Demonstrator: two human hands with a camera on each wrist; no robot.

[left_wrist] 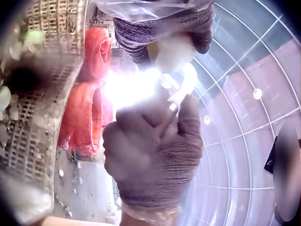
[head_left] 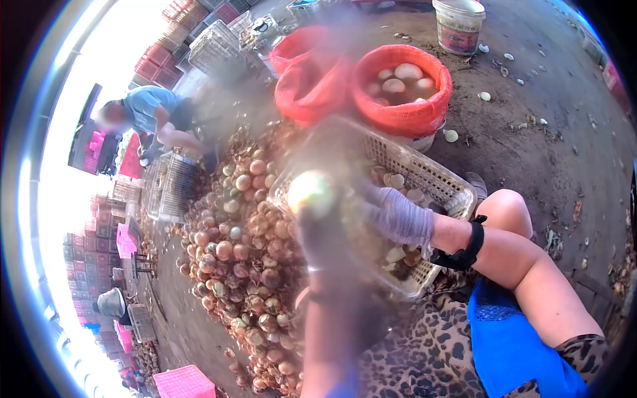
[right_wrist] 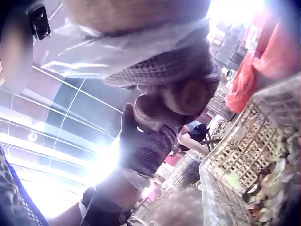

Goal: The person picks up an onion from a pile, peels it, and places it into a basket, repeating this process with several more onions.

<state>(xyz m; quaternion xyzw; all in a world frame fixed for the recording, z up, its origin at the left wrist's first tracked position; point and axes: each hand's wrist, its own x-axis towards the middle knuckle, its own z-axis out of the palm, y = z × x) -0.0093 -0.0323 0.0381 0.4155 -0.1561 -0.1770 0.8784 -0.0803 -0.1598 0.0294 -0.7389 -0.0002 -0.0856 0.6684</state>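
In the head view, the gloved left hand (head_left: 322, 232), partly blurred, holds a pale peeled onion (head_left: 310, 192) over the pile's edge. The gloved right hand (head_left: 398, 215) is close beside it, above the crate. The left wrist view has the left hand (left_wrist: 162, 35) at the top, its fingers curled round the onion (left_wrist: 174, 54). Below, the right hand (left_wrist: 153, 155) grips a small knife (left_wrist: 174, 104), blade toward the onion. In the right wrist view, the right hand (right_wrist: 174, 75) and left hand (right_wrist: 148, 148) nearly meet; glare and blur hide the exact contact.
A plastic crate (head_left: 424, 169) with peelings and onion pieces stands before the person. Unpeeled onions (head_left: 245, 265) lie heaped left of it. Beyond are a red-lined bucket (head_left: 441, 73) of peeled onions, red sacks (head_left: 308, 93) and a white bucket (head_left: 459, 26). Another person (head_left: 149, 109) bends at upper left.
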